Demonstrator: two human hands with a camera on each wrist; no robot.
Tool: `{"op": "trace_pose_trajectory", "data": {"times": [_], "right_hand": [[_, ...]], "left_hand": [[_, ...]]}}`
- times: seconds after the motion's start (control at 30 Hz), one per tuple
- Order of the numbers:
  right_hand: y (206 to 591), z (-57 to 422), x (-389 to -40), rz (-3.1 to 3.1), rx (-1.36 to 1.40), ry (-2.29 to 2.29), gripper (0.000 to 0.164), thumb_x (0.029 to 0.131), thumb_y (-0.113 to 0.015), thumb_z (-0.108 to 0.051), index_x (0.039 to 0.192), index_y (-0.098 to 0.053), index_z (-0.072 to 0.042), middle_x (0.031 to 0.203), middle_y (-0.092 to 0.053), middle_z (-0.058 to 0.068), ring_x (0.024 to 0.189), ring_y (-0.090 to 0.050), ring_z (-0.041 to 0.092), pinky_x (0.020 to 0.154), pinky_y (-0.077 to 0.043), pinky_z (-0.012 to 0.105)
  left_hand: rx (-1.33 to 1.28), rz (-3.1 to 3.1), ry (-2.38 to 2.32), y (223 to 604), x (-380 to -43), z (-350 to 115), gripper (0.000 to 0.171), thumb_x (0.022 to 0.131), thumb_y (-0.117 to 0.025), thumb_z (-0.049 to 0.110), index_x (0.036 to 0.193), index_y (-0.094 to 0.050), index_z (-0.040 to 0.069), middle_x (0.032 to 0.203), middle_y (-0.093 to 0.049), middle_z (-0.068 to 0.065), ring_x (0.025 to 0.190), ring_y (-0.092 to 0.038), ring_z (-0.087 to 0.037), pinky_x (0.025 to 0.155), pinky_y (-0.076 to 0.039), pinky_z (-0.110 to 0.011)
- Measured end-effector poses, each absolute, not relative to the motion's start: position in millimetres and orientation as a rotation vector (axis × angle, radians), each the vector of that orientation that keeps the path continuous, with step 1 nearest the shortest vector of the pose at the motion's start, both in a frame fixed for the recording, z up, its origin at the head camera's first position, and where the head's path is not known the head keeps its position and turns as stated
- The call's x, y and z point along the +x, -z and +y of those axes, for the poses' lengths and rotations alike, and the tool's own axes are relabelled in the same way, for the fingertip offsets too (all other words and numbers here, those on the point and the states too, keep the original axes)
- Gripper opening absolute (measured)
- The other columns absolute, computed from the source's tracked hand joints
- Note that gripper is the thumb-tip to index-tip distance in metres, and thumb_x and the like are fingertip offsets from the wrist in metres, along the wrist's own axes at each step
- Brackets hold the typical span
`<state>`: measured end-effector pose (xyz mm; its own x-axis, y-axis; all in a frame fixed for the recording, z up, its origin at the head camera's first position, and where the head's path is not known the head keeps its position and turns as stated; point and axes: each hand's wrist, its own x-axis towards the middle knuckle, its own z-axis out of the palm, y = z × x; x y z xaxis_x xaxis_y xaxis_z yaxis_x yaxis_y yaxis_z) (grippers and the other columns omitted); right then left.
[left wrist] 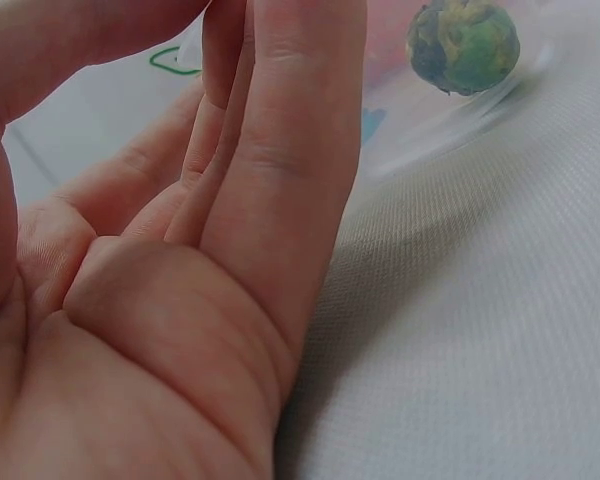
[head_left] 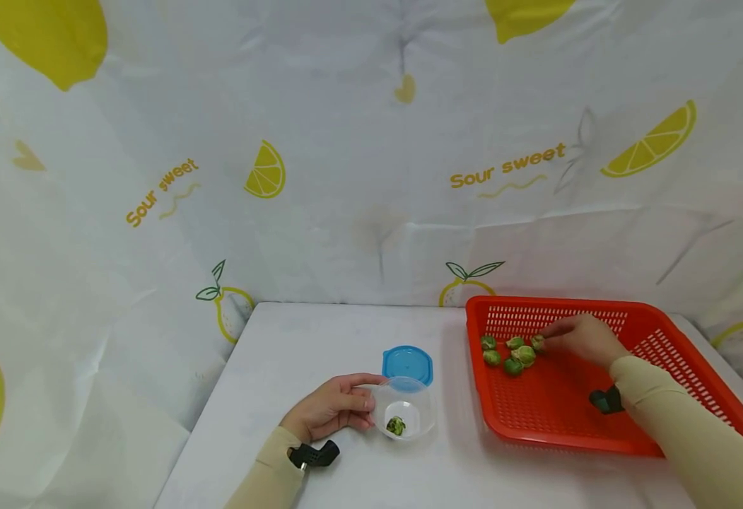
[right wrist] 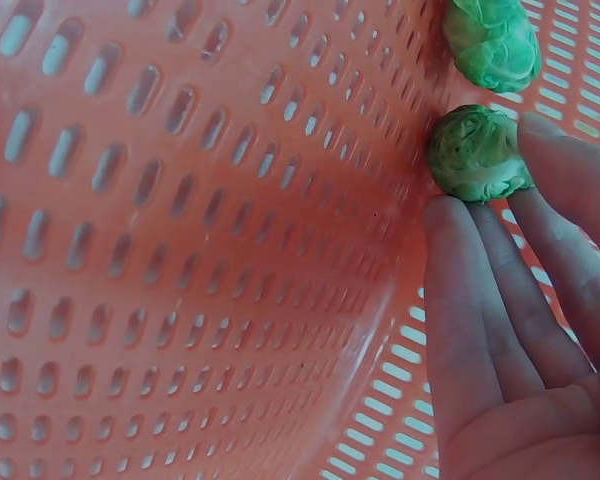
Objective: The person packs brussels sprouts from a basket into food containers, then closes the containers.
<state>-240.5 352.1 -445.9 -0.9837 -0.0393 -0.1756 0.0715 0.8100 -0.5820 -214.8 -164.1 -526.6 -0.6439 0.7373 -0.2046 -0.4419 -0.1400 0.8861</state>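
Note:
My left hand pinches the rim of a small clear plastic bowl on the table. Inside that bowl lies one Brussels sprout, its brown and green side showing in the left wrist view. Over in the red basket, my right hand pinches another Brussels sprout between thumb and fingertips, close to the basket's perforated wall. Several more Brussels sprouts are grouped at the basket's left side, left of the right fingertips.
A blue lid lies flat on the white table just behind the bowl. The basket's tall slotted walls surround the right hand. A white curtain with lemon prints hangs behind the table.

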Motion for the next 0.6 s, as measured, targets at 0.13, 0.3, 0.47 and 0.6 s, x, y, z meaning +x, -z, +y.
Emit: {"op": "trace_pose_trajectory", "data": {"times": [0.13, 0.3, 0.47, 0.6], "right_hand": [[444.7, 351.2, -240.7, 2.815, 0.044, 0.907, 0.041, 0.098, -0.081, -0.034, 0.122, -0.079, -0.001, 0.122, -0.076, 0.023, 0.113, -0.066, 0.041, 0.094, -0.058, 0.059], [443.8, 350.3, -240.9, 2.822, 0.049, 0.894, 0.039, 0.097, -0.081, -0.034, 0.119, -0.08, -0.002, 0.12, -0.076, 0.023, 0.111, -0.066, 0.041, 0.093, -0.058, 0.059], [445.0, 350.2, -240.9, 2.834, 0.036, 0.878, 0.035, 0.097, -0.082, -0.032, 0.116, -0.081, -0.003, 0.118, -0.076, 0.021, 0.109, -0.066, 0.039, 0.091, -0.059, 0.057], [444.8, 350.6, -241.4, 2.842, 0.013, 0.868, 0.032, 0.096, -0.082, -0.031, 0.113, -0.082, -0.004, 0.116, -0.077, 0.019, 0.109, -0.066, 0.039, 0.091, -0.059, 0.057]], "left_hand": [[0.357, 1.322, -1.877, 526.2, -214.9, -164.1, 0.06, 0.103, -0.066, 0.002, 0.16, -0.047, 0.004, 0.094, -0.073, 0.001, 0.082, -0.079, -0.013, 0.081, -0.068, -0.026], [0.355, 1.324, -1.874, 525.6, -213.9, -164.1, 0.062, 0.103, -0.069, 0.004, 0.16, -0.047, 0.004, 0.094, -0.074, 0.001, 0.082, -0.079, -0.012, 0.082, -0.068, -0.027], [0.355, 1.326, -1.876, 526.0, -213.5, -164.1, 0.063, 0.102, -0.071, 0.005, 0.161, -0.047, 0.004, 0.095, -0.074, 0.001, 0.081, -0.078, -0.011, 0.082, -0.067, -0.027], [0.351, 1.324, -1.875, 527.5, -213.9, -165.0, 0.062, 0.103, -0.069, 0.004, 0.161, -0.048, 0.005, 0.094, -0.075, 0.001, 0.081, -0.078, -0.012, 0.082, -0.068, -0.027]]}}
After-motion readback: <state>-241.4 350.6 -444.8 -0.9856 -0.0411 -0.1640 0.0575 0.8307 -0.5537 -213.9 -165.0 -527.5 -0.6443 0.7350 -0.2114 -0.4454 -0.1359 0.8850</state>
